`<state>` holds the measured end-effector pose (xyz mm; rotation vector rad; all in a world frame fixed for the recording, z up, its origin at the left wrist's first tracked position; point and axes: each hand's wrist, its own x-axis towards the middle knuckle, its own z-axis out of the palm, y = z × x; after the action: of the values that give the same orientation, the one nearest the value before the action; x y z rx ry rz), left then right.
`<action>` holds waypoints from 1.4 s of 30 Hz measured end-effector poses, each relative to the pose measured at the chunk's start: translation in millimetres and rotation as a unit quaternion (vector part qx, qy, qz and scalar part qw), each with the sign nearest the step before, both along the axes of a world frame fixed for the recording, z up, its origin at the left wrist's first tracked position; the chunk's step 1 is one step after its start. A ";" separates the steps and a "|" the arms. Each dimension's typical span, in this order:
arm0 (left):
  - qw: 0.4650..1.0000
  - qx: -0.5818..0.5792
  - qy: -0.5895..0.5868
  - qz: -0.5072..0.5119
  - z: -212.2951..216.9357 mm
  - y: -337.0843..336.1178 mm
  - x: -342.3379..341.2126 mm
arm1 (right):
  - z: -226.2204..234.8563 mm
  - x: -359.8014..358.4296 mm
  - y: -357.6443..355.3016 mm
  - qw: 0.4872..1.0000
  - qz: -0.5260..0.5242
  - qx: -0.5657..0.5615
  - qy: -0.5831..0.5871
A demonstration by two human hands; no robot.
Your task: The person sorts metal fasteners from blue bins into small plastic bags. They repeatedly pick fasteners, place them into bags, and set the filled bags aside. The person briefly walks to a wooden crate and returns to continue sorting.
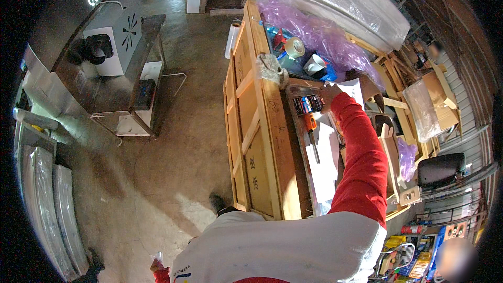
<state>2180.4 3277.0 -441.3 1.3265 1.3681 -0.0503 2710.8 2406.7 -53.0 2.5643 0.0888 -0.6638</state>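
My right hand point(329, 95) reaches over the top of a wooden crate point(283, 162), its red sleeve stretched across. It is at the edge of a black printed package point(308, 104), beside a white printed sheet point(349, 90); its fingers are too small and dark to make out. Just below the package lies an orange-handled tool point(310, 122) with a long dark shaft. White papers point(326, 160) lie under my forearm. Low on the left, my left hand point(157, 266) is closed around a small clear plastic piece point(159, 256), partly cut off from view by my body.
Tape rolls point(294, 47), a white cup point(314, 64) and purple plastic wrap point(325, 36) crowd the crate's far end. A grey fuzzy bundle point(271, 69) sits on its edge. Leftward stands a metal table point(110, 94) with a white box-shaped machine point(112, 36). Wrapped panels point(47, 204) lean at far left.
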 end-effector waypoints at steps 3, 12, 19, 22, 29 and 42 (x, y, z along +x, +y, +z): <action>0.999 0.001 0.034 -0.023 -1.6 1.0 7.8 | 1.6 -2.0 1.2 0.999 0.029 0.003 -0.030; 0.996 -0.010 0.054 -0.064 -6.5 -19.8 7.1 | 3.1 2.0 9.8 1.000 -0.022 -0.005 0.003; 0.993 -0.020 0.062 -0.096 -10.6 -35.5 0.1 | 6.6 1.8 11.3 1.000 -0.011 -0.022 0.009; 0.992 -0.022 0.065 -0.108 -11.7 -37.9 -2.2 | 6.9 -0.6 12.8 0.999 -0.019 -0.023 0.014; 0.988 -0.020 0.066 -0.139 -12.8 -38.5 -8.8 | 1.5 -1.2 16.8 0.997 -0.035 -0.057 0.029; 0.969 0.003 0.061 -0.240 -21.1 -5.3 -45.9 | 21.3 -42.5 48.4 0.982 -0.057 -0.052 -0.173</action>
<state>2134.4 3271.8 -462.4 1.6569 1.1184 -0.4622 2668.3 2455.1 -31.7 2.5549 -0.2039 -0.2459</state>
